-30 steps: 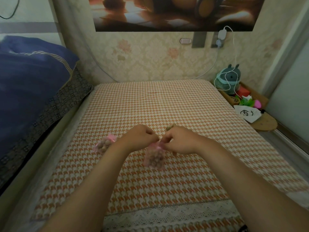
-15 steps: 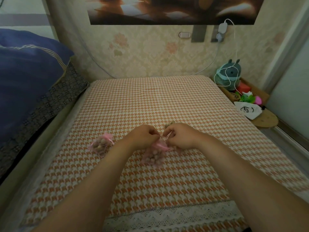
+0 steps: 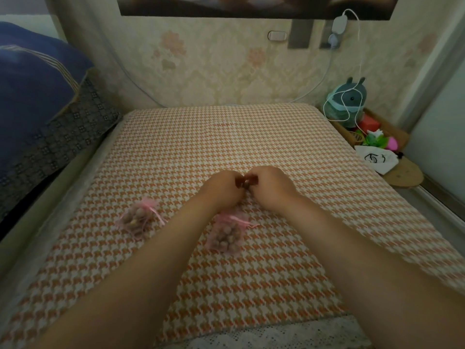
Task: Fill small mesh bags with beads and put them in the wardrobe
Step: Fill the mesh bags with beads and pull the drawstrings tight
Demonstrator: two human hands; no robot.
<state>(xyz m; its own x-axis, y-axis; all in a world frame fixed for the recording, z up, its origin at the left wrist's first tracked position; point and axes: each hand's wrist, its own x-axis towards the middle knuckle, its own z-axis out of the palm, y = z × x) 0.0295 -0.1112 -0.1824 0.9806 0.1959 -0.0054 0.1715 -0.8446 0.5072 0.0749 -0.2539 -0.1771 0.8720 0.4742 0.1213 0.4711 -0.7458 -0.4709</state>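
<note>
Two pink mesh bags full of beads lie tied on the orange houndstooth bed cover (image 3: 201, 137). One pink bag (image 3: 137, 219) rests to the left of my left forearm. The other pink bag (image 3: 226, 235) sits between my wrists, untouched. Just beyond it my left hand (image 3: 222, 190) and right hand (image 3: 270, 190) meet, both pinching a small dark red piece (image 3: 247, 183) that looks like a mesh bag. My fingers hide most of it, and I cannot tell whether it holds beads.
A blue quilt (image 3: 32, 96) is piled along the left side of the bed. At the right a low wooden shelf holds a plush toy (image 3: 348, 102), a white pouch (image 3: 376, 159) and small toys. A white charger cable (image 3: 358, 46) hangs from the wall.
Both hands let go of the second pink bag, which now lies on the cover. They moved a little farther away and took up a small dark red piece between them.
</note>
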